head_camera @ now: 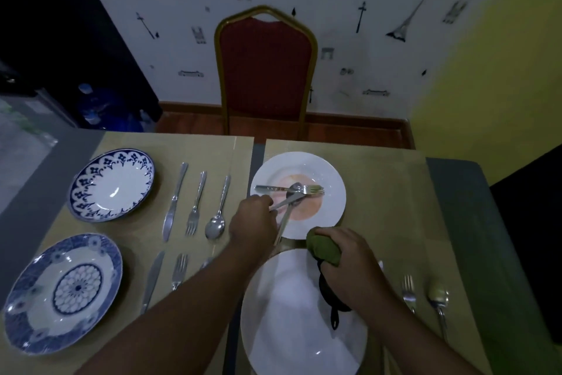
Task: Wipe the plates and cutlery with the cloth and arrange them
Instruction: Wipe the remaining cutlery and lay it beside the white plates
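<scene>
Placemats — plates, cutlery (green cloth)

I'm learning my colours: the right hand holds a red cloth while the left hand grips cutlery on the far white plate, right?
Not quite. In the head view the cloth in the right hand is green, not red. The left hand does grip cutlery on the far white plate.
</scene>
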A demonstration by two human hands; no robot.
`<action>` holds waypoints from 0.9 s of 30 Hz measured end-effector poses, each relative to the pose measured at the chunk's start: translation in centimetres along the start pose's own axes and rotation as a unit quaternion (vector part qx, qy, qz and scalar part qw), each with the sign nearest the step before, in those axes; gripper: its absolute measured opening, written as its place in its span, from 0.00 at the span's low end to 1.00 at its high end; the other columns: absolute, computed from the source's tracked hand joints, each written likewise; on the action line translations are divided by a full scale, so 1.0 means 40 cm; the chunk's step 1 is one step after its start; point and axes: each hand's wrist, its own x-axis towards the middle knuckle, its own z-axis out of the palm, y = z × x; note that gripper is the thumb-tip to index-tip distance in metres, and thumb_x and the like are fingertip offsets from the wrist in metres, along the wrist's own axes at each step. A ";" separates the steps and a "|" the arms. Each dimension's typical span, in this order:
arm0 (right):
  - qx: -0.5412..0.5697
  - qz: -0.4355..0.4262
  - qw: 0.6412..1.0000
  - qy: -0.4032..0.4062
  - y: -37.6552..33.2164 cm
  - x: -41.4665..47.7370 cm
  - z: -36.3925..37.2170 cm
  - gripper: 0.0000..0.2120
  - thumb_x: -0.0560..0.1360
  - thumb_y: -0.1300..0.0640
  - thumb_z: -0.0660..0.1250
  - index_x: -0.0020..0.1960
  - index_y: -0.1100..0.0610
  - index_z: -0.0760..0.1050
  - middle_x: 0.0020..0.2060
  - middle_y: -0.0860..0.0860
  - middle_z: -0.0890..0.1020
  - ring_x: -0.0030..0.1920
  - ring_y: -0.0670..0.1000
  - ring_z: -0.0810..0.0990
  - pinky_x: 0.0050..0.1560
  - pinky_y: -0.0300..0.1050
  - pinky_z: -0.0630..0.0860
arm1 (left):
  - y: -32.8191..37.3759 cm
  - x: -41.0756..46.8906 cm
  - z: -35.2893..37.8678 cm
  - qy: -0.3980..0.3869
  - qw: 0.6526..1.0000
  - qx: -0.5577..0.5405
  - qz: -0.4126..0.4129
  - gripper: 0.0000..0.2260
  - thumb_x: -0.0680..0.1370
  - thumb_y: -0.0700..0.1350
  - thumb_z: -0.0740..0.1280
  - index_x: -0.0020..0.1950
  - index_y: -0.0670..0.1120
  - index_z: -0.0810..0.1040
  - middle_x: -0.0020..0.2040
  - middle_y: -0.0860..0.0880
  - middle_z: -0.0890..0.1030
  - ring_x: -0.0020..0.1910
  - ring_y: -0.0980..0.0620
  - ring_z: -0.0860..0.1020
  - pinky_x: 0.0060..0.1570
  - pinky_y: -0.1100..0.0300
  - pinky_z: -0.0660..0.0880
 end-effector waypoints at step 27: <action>-0.094 -0.164 0.981 -0.038 -0.030 0.064 0.010 0.24 0.67 0.65 0.63 0.62 0.53 0.78 0.59 0.46 0.80 0.60 0.49 0.74 0.63 0.39 0.67 | 0.065 -0.139 -0.091 -0.242 0.833 -0.432 -0.248 0.08 0.81 0.35 0.64 0.54 0.41 0.83 0.40 0.46 0.82 0.35 0.54 0.80 0.27 0.63 0.71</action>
